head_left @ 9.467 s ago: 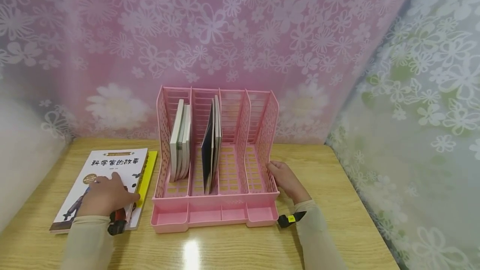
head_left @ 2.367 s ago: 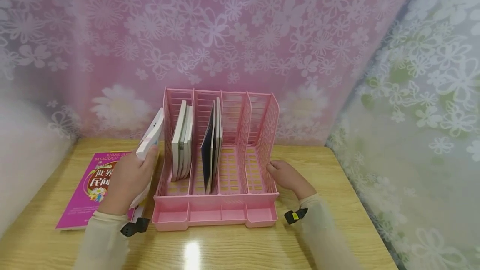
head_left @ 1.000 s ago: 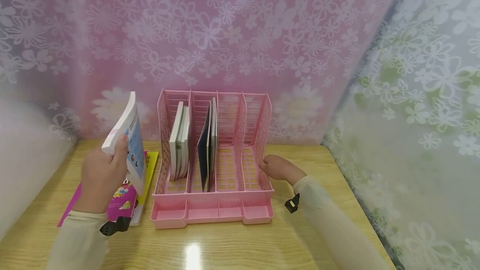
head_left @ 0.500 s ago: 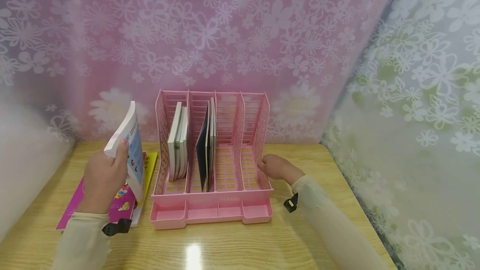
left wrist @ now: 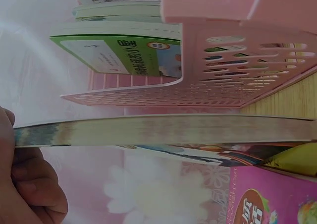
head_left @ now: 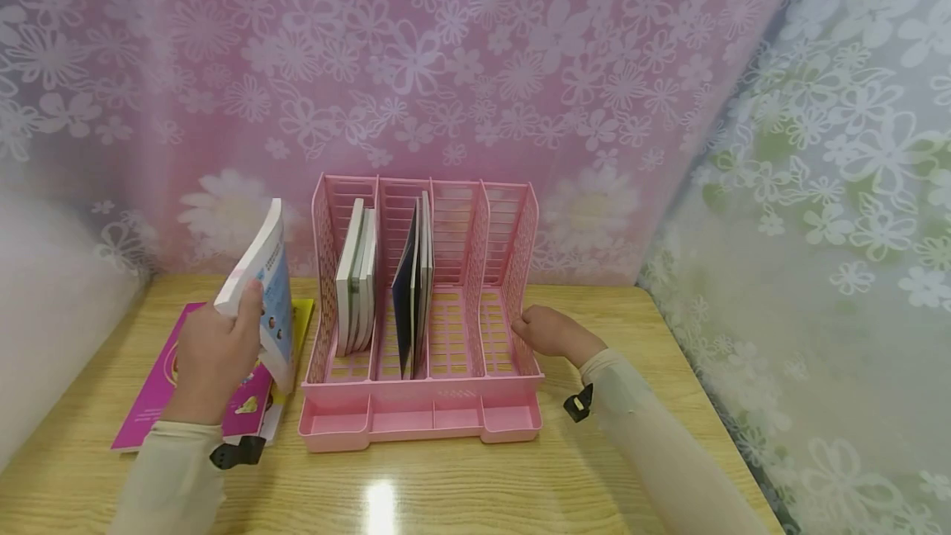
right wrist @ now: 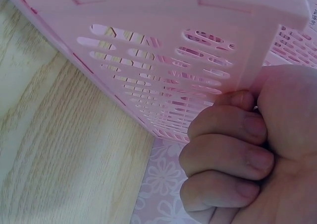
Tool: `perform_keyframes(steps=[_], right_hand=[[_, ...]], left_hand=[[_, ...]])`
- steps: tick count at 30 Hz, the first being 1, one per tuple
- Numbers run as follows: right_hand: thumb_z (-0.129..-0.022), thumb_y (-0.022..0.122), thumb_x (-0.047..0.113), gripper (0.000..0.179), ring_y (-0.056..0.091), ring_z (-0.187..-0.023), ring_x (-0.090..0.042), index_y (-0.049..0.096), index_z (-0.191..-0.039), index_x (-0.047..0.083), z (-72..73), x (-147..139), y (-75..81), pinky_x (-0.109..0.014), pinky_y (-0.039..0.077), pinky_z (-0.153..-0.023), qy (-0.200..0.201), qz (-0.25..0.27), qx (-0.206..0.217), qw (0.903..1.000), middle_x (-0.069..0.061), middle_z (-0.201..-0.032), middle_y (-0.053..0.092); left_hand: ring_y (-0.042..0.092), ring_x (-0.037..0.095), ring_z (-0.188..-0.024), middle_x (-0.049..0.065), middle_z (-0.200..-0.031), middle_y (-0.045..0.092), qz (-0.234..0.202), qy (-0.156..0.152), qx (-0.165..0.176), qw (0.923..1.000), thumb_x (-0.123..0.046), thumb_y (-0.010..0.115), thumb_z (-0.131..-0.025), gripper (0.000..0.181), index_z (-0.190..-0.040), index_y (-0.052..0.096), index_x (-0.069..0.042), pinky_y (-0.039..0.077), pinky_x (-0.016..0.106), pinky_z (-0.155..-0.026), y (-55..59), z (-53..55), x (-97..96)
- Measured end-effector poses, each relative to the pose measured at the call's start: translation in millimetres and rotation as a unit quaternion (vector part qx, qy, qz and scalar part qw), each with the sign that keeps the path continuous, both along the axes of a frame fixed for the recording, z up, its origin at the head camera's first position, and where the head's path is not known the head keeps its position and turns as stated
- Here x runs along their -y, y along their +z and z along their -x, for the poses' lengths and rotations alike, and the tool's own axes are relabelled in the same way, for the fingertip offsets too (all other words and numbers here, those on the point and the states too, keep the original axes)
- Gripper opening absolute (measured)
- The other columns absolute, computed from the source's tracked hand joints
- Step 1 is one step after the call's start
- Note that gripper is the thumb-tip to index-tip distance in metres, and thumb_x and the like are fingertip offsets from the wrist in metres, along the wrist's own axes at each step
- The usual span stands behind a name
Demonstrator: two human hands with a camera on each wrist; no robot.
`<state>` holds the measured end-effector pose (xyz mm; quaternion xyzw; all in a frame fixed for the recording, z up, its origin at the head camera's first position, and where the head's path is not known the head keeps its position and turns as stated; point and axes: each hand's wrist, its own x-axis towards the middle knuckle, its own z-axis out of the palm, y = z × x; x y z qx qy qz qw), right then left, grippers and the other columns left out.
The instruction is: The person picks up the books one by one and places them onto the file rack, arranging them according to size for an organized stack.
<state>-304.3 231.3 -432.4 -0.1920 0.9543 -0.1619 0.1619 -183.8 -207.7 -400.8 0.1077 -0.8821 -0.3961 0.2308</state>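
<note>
My left hand (head_left: 215,357) grips a paperback book (head_left: 276,295) by its upper part, thumb on the blue cover. The book stands upright and bowed over the pile at the rack's left. In the left wrist view its page edge (left wrist: 173,130) runs beside the pink wall. A magenta book (head_left: 152,403) and a yellow book (head_left: 303,320) lie beneath, partly hidden. My right hand (head_left: 557,333) holds the right wall of the pink desktop book rack (head_left: 423,390); in the right wrist view its fingers (right wrist: 223,154) are curled at the wall's front edge.
Pale books (head_left: 355,287) stand in the rack's leftmost compartment. A dark blue book (head_left: 404,304) leans with thinner ones in the second. Shallow trays (head_left: 401,419) line the rack's front. A flowered pink curtain (head_left: 461,64) hangs behind the wooden table (head_left: 594,469).
The left hand has lifted the white book off the pile, uncovering the magenta one. It held it near the rack, swung left, then came slightly right again. The right hand keeps its hold.
</note>
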Motion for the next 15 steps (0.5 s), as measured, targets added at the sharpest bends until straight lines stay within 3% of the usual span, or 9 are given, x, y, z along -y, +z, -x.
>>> perform_keyframes(steps=[4,9,15], right_hand=[[-0.110,0.036,0.023,0.047,0.034,-0.061,-0.014,0.042,-0.064,0.015,1.1,-0.4,-2.0,-0.033,0.036,-0.065,-0.005,-0.001,0.002,1.0000,0.001,-0.065,0.039],[-0.110,0.037,0.025,0.046,0.037,-0.062,-0.015,0.044,-0.066,0.015,2.4,0.3,-4.7,-0.034,0.037,-0.066,-0.010,-0.007,0.000,0.9999,0.001,-0.066,0.042],[-0.110,0.036,0.025,0.046,0.040,-0.062,-0.016,0.045,-0.066,0.015,3.2,-0.6,-6.0,-0.035,0.039,-0.068,-0.007,-0.008,-0.002,0.9999,0.000,-0.066,0.044]], left_hand=[[0.065,0.029,-0.057,0.024,-0.075,0.069,0.002,-0.020,-0.021,0.9996,-0.046,0.044,-0.108,0.062,-0.101,0.069,0.010,0.043,0.035,-0.040,-4.4,1.3,-1.0],[0.070,0.039,-0.070,0.034,-0.098,0.071,-0.007,-0.014,-0.021,0.9997,-0.046,0.042,-0.109,0.064,-0.112,0.067,0.012,0.043,0.034,-0.042,-10.1,4.3,1.5],[0.069,0.044,-0.077,0.035,-0.102,0.070,-0.015,-0.008,-0.011,0.9998,-0.046,0.042,-0.108,0.063,-0.117,0.065,0.012,0.046,0.035,-0.045,-12.8,6.7,2.5]])
